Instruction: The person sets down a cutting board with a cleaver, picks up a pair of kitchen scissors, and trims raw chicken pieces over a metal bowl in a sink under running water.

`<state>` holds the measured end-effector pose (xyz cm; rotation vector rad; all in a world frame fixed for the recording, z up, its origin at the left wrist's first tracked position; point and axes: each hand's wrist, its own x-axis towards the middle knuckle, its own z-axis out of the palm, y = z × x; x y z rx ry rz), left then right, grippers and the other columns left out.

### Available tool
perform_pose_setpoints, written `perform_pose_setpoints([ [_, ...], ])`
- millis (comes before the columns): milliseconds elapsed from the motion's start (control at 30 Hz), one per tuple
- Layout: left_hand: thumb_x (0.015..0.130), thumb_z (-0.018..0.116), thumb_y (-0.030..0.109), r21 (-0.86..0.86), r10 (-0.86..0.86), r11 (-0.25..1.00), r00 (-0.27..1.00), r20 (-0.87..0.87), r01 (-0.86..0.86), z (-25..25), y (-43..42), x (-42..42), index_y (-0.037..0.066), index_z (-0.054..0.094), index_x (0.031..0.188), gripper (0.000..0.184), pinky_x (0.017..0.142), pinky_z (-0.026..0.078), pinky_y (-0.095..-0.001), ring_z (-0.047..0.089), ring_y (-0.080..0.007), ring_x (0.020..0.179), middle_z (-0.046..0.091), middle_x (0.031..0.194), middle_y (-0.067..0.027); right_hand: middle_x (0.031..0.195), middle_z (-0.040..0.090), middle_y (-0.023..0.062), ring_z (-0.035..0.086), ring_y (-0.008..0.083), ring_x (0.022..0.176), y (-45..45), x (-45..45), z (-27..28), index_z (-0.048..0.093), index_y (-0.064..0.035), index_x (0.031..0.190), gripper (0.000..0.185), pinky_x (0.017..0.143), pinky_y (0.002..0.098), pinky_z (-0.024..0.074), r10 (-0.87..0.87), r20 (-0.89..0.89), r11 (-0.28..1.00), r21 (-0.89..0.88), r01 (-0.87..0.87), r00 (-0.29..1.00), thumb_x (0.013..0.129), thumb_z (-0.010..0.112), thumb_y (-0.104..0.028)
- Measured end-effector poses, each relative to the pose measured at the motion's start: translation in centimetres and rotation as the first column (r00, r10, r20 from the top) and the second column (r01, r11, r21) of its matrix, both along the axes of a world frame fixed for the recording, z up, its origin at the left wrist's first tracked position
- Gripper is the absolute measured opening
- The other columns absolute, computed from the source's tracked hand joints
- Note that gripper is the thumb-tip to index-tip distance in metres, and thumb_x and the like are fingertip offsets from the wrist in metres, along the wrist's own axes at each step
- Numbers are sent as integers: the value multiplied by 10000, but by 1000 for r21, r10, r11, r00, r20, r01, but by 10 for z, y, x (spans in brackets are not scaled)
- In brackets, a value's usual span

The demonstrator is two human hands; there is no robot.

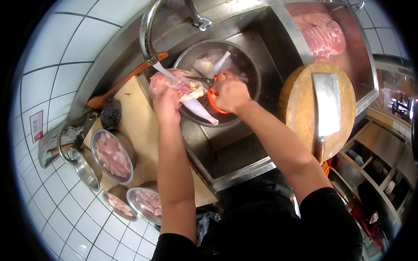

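Observation:
My left hand [167,106] grips a piece of raw poultry [193,93], with a pale drumstick hanging toward the sink. Water runs from the faucet [148,39] onto the meat. In my right hand [233,93] is a pair of scissors with orange handles [213,100]; the dark blades point left against the poultry, and their tips are hidden. Below both hands, a round metal basin [257,82] sits in the sink, holding water and other poultry pieces [213,63].
On the right, a cleaver [326,104] lies on a round wooden chopping block [294,98]. Behind it, a large piece of meat [324,39] sits in a second sink [363,56]. Metal bowls of cut meat [112,155] stand at left, near a board [139,117] and a black scrubber [111,113].

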<state>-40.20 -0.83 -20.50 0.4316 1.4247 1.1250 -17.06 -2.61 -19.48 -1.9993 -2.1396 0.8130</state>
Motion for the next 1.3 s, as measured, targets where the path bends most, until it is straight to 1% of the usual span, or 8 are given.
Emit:
perform_pose_setpoints([
  [133, 836, 542, 1, 78, 84, 993, 990, 109, -93, 26, 3, 23, -51, 633, 1158, 338, 464, 446, -250, 720, -191, 745, 713, 971, -129, 1130, 676, 221, 680, 313, 1059, 0, 0, -5, 613, 11, 1160, 563, 861, 416, 564, 120, 101, 992, 20, -122, 988, 899, 624, -487],
  [267, 826, 529, -5, 110, 56, 991, 982, 181, -76, 9, 2, 12, -66, 619, 1191, 381, 580, 536, -278, 731, -220, 876, 710, 1063, -138, 1107, 676, 221, 681, 340, 1027, 12, 7, -8, 621, 1, 1151, 585, 780, 412, 578, 202, 48, 947, -265, -183, 978, 894, 635, -525],
  [367, 805, 509, -19, 134, 23, 989, 976, 217, -53, 6, 0, 11, -57, 598, 1225, 431, 734, 573, -336, 708, -238, 959, 694, 1109, -139, 1100, 678, 207, 673, 353, 1013, 12, 3, 0, 622, -8, 1163, 607, 813, 404, 566, 143, 48, 955, -269, -125, 989, 888, 636, -549],
  [433, 777, 462, -34, 121, 21, 992, 985, 170, -42, 5, -1, 10, -41, 554, 1281, 513, 888, 569, -413, 681, -280, 1037, 675, 1148, -144, 1101, 678, 200, 667, 343, 1019, 1, 3, -4, 621, -8, 1172, 617, 852, 401, 553, 136, 101, 991, -7, -136, 986, 889, 633, -555],
  [533, 803, 554, -36, 62, 151, 984, 968, 198, -167, 6, -3, 12, -2, 642, 974, 195, 697, 577, -316, 676, -171, 793, 682, 942, -77, 1101, 676, 191, 657, 329, 1036, -5, 2, 0, 622, -7, 1181, 628, 902, 399, 535, 123, 189, 986, 92, -142, 974, 883, 637, -560],
  [733, 809, 564, -52, 106, 169, 977, 978, 126, -183, -9, -5, -3, 33, 639, 875, 131, 613, 522, -283, 591, -120, 647, 635, 793, -21, 1039, 693, 177, 681, 312, 983, 1, 3, 1, 649, -16, 1094, 524, 867, 390, 554, 103, 181, 992, 47, -114, 978, 897, 631, -502],
  [833, 776, 499, -47, 83, 140, 985, 985, 96, -149, -8, -5, -1, -23, 588, 1221, 455, 785, 581, -343, 692, -214, 949, 679, 1111, -101, 1010, 705, 178, 696, 308, 950, 6, 2, -2, 656, -21, 1054, 403, 818, 386, 571, 91, 146, 995, 26, -96, 985, 925, 601, -399],
  [1300, 834, 484, -7, 114, 90, 984, 941, 328, -134, -6, -13, 3, -16, 560, 1309, 481, 983, 544, -447, 664, -284, 1130, 670, 1236, -133, 872, 738, 211, 743, 340, 854, -5, -10, -15, 757, -15, 877, 412, 751, 441, 590, 89, -26, 991, -103, -91, 996, 911, 640, -409],
])
